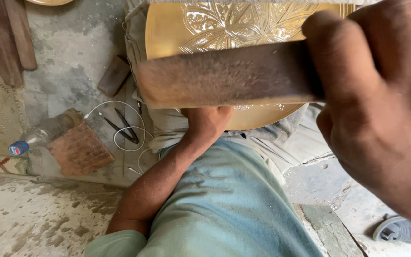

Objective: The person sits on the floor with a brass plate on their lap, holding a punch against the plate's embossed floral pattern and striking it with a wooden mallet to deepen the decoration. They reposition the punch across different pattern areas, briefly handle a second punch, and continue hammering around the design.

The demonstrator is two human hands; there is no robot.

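Note:
A round brass plate (177, 28) with an engraved flower pattern rests on my lap, its lower edge near my belly. My right hand (381, 104) fills the right side of the view, close to the camera, and grips a thick dark wooden block (224, 76) held level across the plate. My left hand (208, 121) reaches under the block to the plate's lower rim; the block hides its fingers. My left forearm, dusted with fine filings, runs down over my light green shirt.
A plastic bottle (39, 135) lies on a brick (79, 150) at the left. Black scissors (124, 126) and a white cable (120, 138) lie on the concrete floor. A small wooden block (114, 75) and planks (5, 38) sit further up. A sandal (400, 229) lies bottom right.

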